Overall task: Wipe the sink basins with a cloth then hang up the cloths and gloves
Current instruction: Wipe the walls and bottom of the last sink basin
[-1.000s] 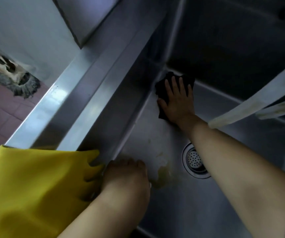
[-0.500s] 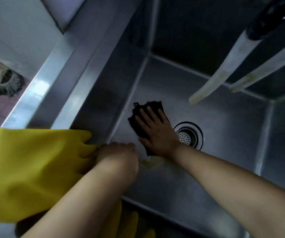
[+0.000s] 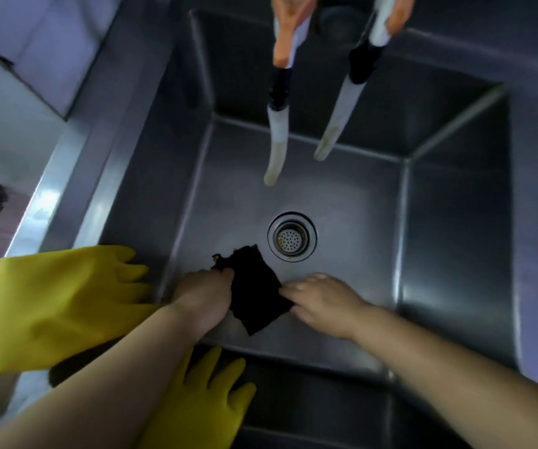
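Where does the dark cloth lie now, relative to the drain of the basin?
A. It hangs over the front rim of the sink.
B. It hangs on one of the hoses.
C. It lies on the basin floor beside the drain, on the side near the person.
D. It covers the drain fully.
C: the cloth lies on the basin floor, just near-left of the uncovered drain, between the left hand and the right hand.

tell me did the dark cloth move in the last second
Yes. The dark cloth went from the basin's far-left corner to the near side, now just short of the drain.
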The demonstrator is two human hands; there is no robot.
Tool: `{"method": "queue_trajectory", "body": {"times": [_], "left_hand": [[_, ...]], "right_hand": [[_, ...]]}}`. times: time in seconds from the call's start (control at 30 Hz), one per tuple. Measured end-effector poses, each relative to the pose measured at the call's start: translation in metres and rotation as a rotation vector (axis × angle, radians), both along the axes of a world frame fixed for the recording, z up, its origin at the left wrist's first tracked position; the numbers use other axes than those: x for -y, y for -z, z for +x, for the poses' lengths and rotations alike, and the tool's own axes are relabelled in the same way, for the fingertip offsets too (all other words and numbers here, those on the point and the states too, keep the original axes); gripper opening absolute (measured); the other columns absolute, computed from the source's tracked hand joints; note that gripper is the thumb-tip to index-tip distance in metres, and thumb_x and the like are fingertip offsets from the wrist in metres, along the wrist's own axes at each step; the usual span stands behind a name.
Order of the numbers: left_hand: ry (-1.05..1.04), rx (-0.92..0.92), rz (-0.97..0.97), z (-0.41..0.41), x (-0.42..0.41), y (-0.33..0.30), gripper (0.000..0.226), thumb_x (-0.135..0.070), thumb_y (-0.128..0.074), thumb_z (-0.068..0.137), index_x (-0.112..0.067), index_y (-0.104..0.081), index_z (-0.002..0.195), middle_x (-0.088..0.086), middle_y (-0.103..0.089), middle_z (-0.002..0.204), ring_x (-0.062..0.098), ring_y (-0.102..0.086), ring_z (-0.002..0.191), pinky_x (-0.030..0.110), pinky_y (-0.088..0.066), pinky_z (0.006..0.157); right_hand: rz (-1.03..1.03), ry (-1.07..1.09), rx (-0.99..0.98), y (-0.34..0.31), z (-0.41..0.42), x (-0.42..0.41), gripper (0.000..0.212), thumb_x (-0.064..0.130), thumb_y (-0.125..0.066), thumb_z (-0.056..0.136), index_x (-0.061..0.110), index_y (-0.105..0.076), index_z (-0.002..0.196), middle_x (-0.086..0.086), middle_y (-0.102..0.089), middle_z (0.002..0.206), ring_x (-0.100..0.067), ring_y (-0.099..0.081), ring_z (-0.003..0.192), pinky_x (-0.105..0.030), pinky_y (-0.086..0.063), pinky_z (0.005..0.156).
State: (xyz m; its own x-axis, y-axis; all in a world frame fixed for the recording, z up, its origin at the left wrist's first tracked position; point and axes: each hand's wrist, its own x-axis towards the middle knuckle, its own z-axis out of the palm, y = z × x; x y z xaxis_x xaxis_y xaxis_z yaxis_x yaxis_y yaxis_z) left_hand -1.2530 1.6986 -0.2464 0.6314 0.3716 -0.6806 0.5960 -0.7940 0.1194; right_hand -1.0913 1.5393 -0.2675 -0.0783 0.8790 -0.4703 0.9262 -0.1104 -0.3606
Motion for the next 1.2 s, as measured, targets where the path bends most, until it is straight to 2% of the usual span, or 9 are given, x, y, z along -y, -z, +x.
{"method": "queue_trajectory", "body": {"times": [0.1, 0.2, 0.33, 0.43, 0.5, 0.67, 0.83, 1.03, 1.2], "left_hand": [[0.241, -0.066, -0.055, 0.013, 0.018, -0.005, 0.026, -0.015, -0.035, 0.098, -0.016, -0.050, 0.119, 0.007, -0.059, 0.114, 0.024, -0.058, 0.099, 0.034, -0.047, 0.080], [0.450, -0.105, -0.102, 0.032, 0.027, -0.001, 0.034, -0.012, -0.040, 0.096, -0.016, -0.050, 0.128, 0.009, -0.055, 0.123, 0.025, -0.054, 0.108, 0.033, -0.044, 0.085], [0.869, 0.014, -0.101, 0.051, 0.020, 0.022, 0.044, -0.005, -0.041, 0.095, -0.012, -0.041, 0.138, 0.012, -0.043, 0.141, 0.029, -0.042, 0.124, 0.036, -0.038, 0.099], [1.094, 0.047, -0.135, 0.054, 0.004, 0.049, 0.051, -0.005, -0.032, 0.099, -0.011, -0.021, 0.149, 0.011, -0.013, 0.158, 0.024, -0.017, 0.143, 0.034, -0.016, 0.114], [1.193, 0.008, -0.150, 0.054, -0.004, 0.063, 0.053, -0.010, -0.028, 0.102, -0.012, -0.010, 0.151, 0.008, 0.001, 0.160, 0.021, -0.002, 0.146, 0.033, -0.001, 0.116], [1.244, 0.043, -0.142, 0.046, -0.020, 0.091, 0.055, -0.026, -0.020, 0.105, -0.022, 0.013, 0.148, -0.005, 0.027, 0.150, 0.017, 0.020, 0.142, 0.029, 0.021, 0.109], [1.343, 0.176, -0.175, 0.069, 0.000, 0.103, 0.058, -0.033, -0.018, 0.104, -0.018, 0.021, 0.144, -0.002, 0.032, 0.144, 0.019, 0.035, 0.130, 0.030, 0.038, 0.095], [1.211, 0.383, -0.241, 0.104, 0.075, 0.110, 0.066, -0.045, -0.023, 0.100, -0.014, 0.007, 0.149, -0.001, 0.017, 0.153, 0.016, 0.019, 0.142, 0.034, 0.033, 0.103], [1.163, 0.472, -0.218, 0.131, 0.149, 0.118, 0.069, -0.042, -0.028, 0.099, -0.009, 0.005, 0.149, 0.006, 0.007, 0.159, 0.018, 0.012, 0.145, 0.032, 0.033, 0.102]], "right_hand": [[0.005, -0.035, 0.150, -0.051, 0.041, 0.043, 0.034, 0.032, -0.038, 0.095, 0.019, -0.057, 0.121, -0.001, -0.065, 0.113, -0.025, -0.058, 0.104, -0.035, -0.038, 0.094], [-0.010, -0.082, 0.288, -0.095, 0.070, 0.078, 0.032, 0.033, -0.039, 0.094, 0.022, -0.063, 0.112, 0.003, -0.068, 0.104, -0.023, -0.062, 0.095, -0.032, -0.045, 0.089], [-0.120, -0.046, 0.357, -0.130, 0.084, 0.106, 0.029, 0.030, -0.040, 0.094, 0.022, -0.064, 0.108, 0.002, -0.067, 0.094, -0.024, -0.061, 0.088, -0.033, -0.046, 0.084], [-0.029, 0.031, 0.423, -0.140, 0.088, 0.117, 0.007, 0.023, -0.073, 0.071, 0.018, -0.069, 0.070, 0.002, -0.062, 0.059, -0.022, -0.059, 0.056, -0.025, -0.051, 0.060], [-0.006, 0.072, 0.415, -0.138, 0.090, 0.123, 0.015, 0.021, -0.074, 0.067, 0.016, -0.063, 0.058, 0.001, -0.057, 0.051, -0.023, -0.056, 0.050, -0.025, -0.051, 0.058], [0.080, 0.130, 0.370, -0.127, 0.094, 0.125, 0.028, 0.030, -0.046, 0.079, 0.015, -0.059, 0.059, 0.001, -0.055, 0.053, -0.023, -0.055, 0.053, -0.027, -0.048, 0.062], [0.085, 0.125, 0.346, -0.121, 0.096, 0.127, 0.032, 0.032, -0.044, 0.081, 0.016, -0.056, 0.056, 0.001, -0.053, 0.051, -0.023, -0.053, 0.051, -0.027, -0.046, 0.061], [0.115, 0.138, 0.335, -0.115, 0.100, 0.130, 0.034, 0.035, -0.044, 0.083, 0.018, -0.053, 0.055, 0.001, -0.053, 0.052, -0.025, -0.053, 0.052, -0.028, -0.045, 0.062], [0.177, 0.152, 0.336, -0.111, 0.100, 0.132, 0.035, 0.036, -0.046, 0.083, 0.017, -0.054, 0.056, 0.000, -0.053, 0.052, -0.024, -0.052, 0.052, -0.027, -0.043, 0.061]]}}
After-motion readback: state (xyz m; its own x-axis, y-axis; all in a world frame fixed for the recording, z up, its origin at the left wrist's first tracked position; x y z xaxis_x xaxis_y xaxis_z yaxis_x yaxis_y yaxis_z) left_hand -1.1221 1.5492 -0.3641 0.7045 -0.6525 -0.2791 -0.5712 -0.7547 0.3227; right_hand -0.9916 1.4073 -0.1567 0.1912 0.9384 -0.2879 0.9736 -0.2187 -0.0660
